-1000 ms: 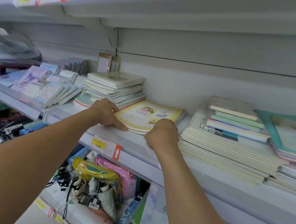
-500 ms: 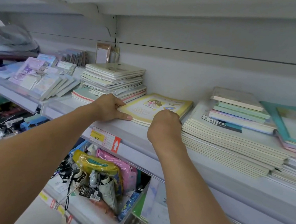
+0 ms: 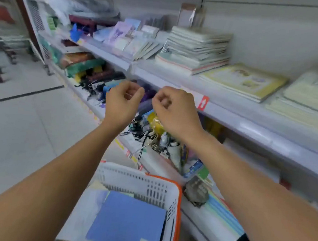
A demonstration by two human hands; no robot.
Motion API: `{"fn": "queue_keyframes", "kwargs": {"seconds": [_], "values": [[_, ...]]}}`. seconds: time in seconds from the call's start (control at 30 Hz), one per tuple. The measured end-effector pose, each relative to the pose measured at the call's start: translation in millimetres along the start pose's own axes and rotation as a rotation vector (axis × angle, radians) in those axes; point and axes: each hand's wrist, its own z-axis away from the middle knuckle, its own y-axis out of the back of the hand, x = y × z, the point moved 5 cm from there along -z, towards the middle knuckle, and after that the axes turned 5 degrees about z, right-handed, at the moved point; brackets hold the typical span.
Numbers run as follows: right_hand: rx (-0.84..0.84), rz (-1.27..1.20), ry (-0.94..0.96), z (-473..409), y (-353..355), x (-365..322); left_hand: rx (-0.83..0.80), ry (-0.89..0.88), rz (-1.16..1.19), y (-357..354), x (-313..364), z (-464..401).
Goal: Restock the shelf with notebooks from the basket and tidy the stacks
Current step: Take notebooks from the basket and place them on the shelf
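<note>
Shelf (image 3: 233, 116) holding yellow notebooks (image 3: 242, 81), squared; both hands (image 3: 123, 102) (image 3: 175, 110) loosely curled, empty, above basket (image 3: 176, 189) with blue notebook (image 3: 129, 225) left.

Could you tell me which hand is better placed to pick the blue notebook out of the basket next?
Probably the left. Both hands are empty, fingers loosely curled, in front of the shelf edge. The left hand hangs more directly above the basket and the blue notebook; the right hand sits further toward the shelf.

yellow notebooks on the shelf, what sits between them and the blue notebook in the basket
In the head view, between the yellow notebooks and the blue notebook hangs the empty right hand.
</note>
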Motion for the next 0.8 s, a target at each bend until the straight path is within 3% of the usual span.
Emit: {"fn": "queue_keyframes", "kwargs": {"seconds": [0.1,0.13,0.2,0.33,0.5,0.7,0.8], "values": [[-0.868,-0.048,-0.142,73,-122,30,-0.165,0.609,-0.075,51,-144,96],[-1.088,-0.025,-0.216,105,-151,45,-0.188,0.782,-0.084,66,-180,133],[-1.276,0.02,-0.359,157,-193,71,-0.164,1.047,-0.038,86,-225,196],[-1.279,0.096,-0.566,238,-250,106,-0.221,1.253,-0.032,103,-256,267],[-1.301,0.427,-0.423,283,-284,150,-0.219,1.315,-0.089,121,-284,290],[-1.23,0.536,-0.439,280,-285,177,-0.261,1.361,-0.025,99,-289,289],[-1.094,0.572,-0.442,268,-277,175,-0.268,1.389,-0.031,98,-289,295]]}}
